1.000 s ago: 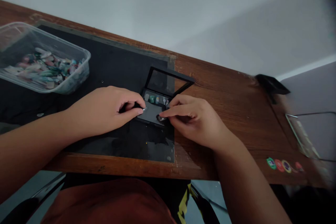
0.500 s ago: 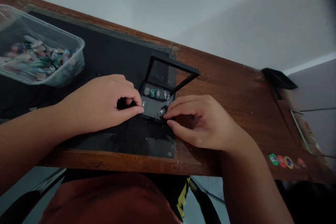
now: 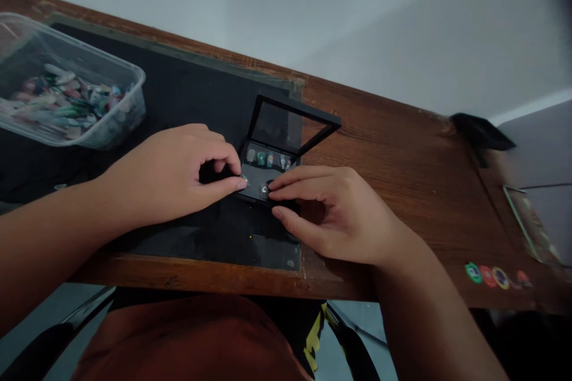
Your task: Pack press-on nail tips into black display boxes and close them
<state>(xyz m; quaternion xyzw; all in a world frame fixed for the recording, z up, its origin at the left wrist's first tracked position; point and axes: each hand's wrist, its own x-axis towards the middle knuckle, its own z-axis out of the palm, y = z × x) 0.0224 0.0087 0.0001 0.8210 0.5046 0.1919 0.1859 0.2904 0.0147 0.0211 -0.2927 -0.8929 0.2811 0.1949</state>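
Observation:
A small black case (image 3: pixel 295 108) stands with its clear-windowed lid raised on the dark mat. Several small nail-shaped pieces (image 3: pixel 270 160) lie in a row at its back. My left hand (image 3: pixel 179 172) rests at the case's left side, thumb and index finger near each other over a small shiny piece (image 3: pixel 243 181). My right hand (image 3: pixel 335 208) reaches in from the right, fingertips on a clear piece with a white mark (image 3: pixel 264 191) in the front part; its thumb is apart from the fingers.
A clear plastic tub (image 3: pixel 129 104) full of small colourful pieces stands at the left on the dark mat (image 3: pixel 192 86). Several round stickers (image 3: pixel 500 277), a black object (image 3: pixel 482 131) and a framed item (image 3: pixel 527 223) are at the right.
My right hand has shifted left, and the clear marked piece has moved left with it, now sitting more upright. My left hand has barely moved.

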